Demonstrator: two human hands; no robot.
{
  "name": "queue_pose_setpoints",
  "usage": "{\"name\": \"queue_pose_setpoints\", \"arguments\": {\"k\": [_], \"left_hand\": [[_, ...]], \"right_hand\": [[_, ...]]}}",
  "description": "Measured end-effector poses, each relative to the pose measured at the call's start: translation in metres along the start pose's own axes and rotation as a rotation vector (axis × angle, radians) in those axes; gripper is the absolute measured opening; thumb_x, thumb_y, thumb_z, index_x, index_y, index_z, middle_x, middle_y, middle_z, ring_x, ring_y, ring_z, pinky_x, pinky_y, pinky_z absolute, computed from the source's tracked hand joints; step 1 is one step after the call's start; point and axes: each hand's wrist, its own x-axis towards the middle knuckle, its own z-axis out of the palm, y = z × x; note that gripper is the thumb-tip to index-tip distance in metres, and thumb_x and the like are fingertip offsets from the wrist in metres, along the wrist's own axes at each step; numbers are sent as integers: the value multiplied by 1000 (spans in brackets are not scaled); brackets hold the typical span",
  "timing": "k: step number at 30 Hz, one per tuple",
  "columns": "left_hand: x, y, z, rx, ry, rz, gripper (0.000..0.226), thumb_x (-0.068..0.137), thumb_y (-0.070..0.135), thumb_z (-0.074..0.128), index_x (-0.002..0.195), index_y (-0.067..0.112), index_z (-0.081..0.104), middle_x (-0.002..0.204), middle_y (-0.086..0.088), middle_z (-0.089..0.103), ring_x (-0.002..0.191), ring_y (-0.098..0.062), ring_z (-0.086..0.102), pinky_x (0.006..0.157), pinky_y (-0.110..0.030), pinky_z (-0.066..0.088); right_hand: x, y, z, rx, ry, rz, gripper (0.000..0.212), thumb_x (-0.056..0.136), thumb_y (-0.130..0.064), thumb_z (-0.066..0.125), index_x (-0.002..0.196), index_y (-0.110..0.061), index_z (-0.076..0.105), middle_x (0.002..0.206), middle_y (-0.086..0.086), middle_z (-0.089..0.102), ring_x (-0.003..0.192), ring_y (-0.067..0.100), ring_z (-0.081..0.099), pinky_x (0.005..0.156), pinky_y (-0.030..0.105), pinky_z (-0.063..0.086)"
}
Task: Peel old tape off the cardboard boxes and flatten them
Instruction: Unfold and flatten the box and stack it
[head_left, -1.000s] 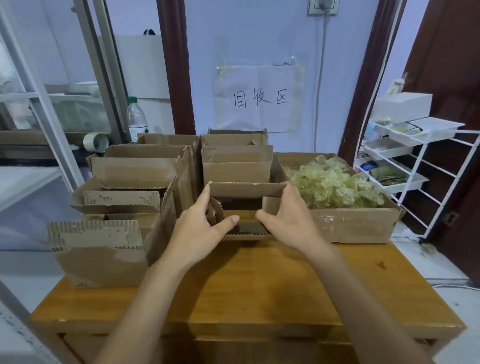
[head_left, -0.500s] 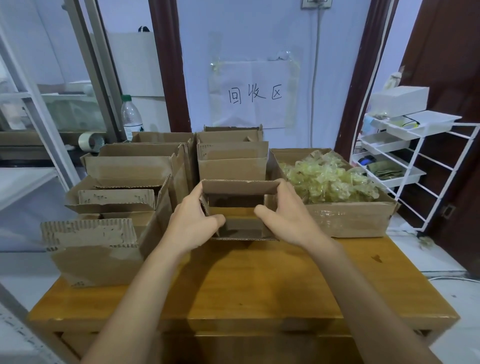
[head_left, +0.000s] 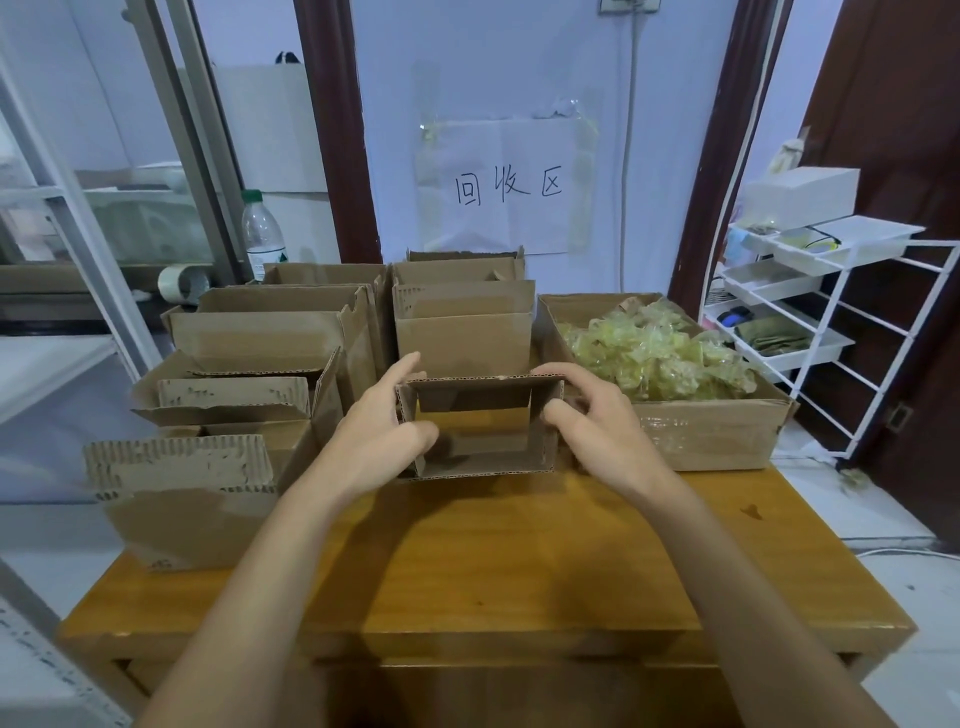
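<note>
Your left hand (head_left: 382, 441) and right hand (head_left: 597, 426) grip opposite sides of the small open box (head_left: 480, 423) at the counter's (head_left: 493, 561) middle, fingers curled over its rim.

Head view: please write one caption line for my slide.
Both hands, left hand and right hand, grip a small open cardboard box on the wooden table.

Table front (head_left: 493, 561) free; boxes (head_left: 234, 395) crowd left, tape-filled box (head_left: 701, 436) blocks right.
</note>
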Motion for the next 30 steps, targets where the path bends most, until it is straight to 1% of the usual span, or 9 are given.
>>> {"name": "queue_pose_setpoints", "arguments": {"k": [5,8,10,13,17,20,23,25,30], "left_hand": [[0,-1,-2,-64,-58,-10,91,93,1,59,165,38,16,161,19,35,81,11,61,72,-14,49],[-1,-1,-1,-63,-63,23,86,94,4,57,164,37,18,161,17,34,119,4,54,103,-31,48],[-2,-1,-1,-42,-70,24,83,95,7,57,163,38,21,163,16,33,141,-14,42,116,-44,38],[-5,-2,0,-40,-95,46,84,96,5,58,163,39,20,163,19,30,121,8,50,104,-32,39],[-9,-8,2,-15,-136,93,88,97,5,60,163,43,15,161,23,31,115,9,51,96,-23,46],[-16,-12,2,22,-168,143,93,97,6,62,162,49,12,160,24,30,124,10,47,107,-29,48],[-23,-17,4,41,-188,175,97,97,4,62,160,57,9,161,28,24,116,24,42,105,-23,46],[-26,-20,6,-1,-201,186,98,97,3,61,161,55,9,163,27,21,113,24,45,98,-16,48],[-28,-28,10,-83,-252,225,100,85,39,69,162,54,8,168,23,18,151,-3,28,124,-33,31]], "right_hand": [[-6,9,-9,125,-3,0,49,97,1,55,137,-26,64,59,-28,59,51,-7,54,48,8,38],[-8,11,-11,182,-63,11,48,98,-7,60,138,-31,64,72,-23,64,70,-4,61,62,9,44],[-9,11,-10,236,-115,46,48,89,-27,63,134,-42,65,102,0,73,101,15,68,87,26,54],[-9,14,-8,511,-90,125,45,86,-40,56,126,-27,73,134,13,67,133,31,58,111,59,47],[-5,7,-9,616,43,295,41,102,-45,57,127,-15,70,129,3,69,130,29,58,110,61,47],[-2,5,-9,506,-33,384,52,84,-43,78,129,-19,69,120,3,71,112,25,64,110,56,48],[-3,12,-5,383,-83,420,86,57,-52,87,134,-19,65,130,7,69,124,29,61,111,52,47],[-5,13,-1,328,-95,446,79,66,-49,89,133,-15,63,125,6,71,119,27,65,107,51,52],[-6,18,6,291,-116,504,63,71,-42,88,122,-10,71,111,5,78,109,30,73,100,55,57]]}}
